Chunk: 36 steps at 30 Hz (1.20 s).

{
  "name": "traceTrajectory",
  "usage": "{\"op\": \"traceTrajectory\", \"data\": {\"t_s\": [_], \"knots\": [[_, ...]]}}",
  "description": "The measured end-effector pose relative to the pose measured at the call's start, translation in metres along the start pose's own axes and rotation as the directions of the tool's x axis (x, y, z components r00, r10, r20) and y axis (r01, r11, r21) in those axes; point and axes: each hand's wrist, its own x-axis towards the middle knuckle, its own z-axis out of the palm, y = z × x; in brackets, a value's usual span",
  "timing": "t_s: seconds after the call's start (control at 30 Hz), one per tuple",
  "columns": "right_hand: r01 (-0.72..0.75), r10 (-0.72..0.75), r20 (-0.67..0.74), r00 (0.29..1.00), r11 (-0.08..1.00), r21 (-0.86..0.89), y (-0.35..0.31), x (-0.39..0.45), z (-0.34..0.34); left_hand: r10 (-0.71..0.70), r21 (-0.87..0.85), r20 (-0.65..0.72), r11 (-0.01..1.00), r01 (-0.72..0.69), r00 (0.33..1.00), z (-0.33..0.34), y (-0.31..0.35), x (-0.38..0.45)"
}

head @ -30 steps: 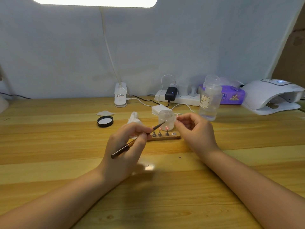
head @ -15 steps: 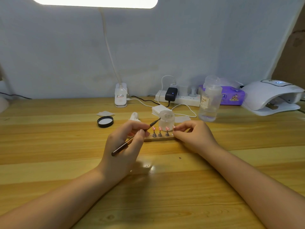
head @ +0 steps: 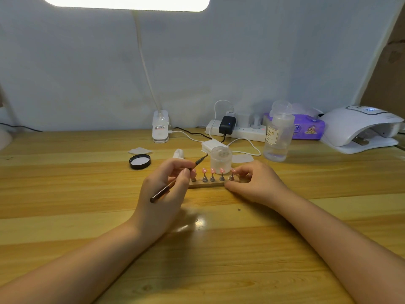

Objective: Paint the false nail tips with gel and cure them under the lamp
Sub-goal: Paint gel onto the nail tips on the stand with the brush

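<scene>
Frame centre: left hand [head: 163,194] grips brush [head: 175,183] — right hand [head: 252,183] pinches tip stand [head: 208,183]; risk — stand slips, wet gel smears.

I'm at a small home nail-art station: a wooden worktop [head: 65,216] against a plain pale wall, with a clip-on desk lamp [head: 160,126], a power strip [head: 238,131], a white curing lamp [head: 355,126] and a pack of wipes [head: 309,127].

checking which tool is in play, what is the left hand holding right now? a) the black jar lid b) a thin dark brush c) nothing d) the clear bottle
b: the left hand grips a thin dark brush, its tip raised near the clear jar; the black lid lies apart on the table.
</scene>
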Motion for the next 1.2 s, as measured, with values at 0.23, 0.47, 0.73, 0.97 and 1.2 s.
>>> {"op": "traceTrajectory", "data": {"t_s": [0.23,0.47,0.73,0.97,1.2], "knots": [[0.017,-0.018,0.048,0.999,1.0,0.005,-0.002,-0.002,-0.009,0.011,0.009,-0.003,1.0,-0.01,1.0,-0.002,0.0,0.001],[0.027,-0.03,0.04,0.999,0.998,0.058,-0.001,-0.002,-0.01,0.01,0.015,0.008,1.0,-0.01,1.0,-0.003,-0.002,0.002],[-0.012,0.014,0.104,0.994,1.0,-0.018,0.005,0.004,-0.011,-0.128,-0.076,0.048,0.988,0.132,0.991,-0.005,-0.01,0.006],[-0.01,-0.004,0.165,0.986,0.996,0.086,0.01,0.008,-0.014,-0.163,-0.103,0.055,0.981,0.168,0.985,-0.004,-0.013,0.01],[0.026,-0.03,0.162,0.986,0.999,0.026,0.009,0.006,-0.015,-0.151,-0.061,0.049,0.986,0.153,0.987,-0.004,-0.015,0.012]]}}
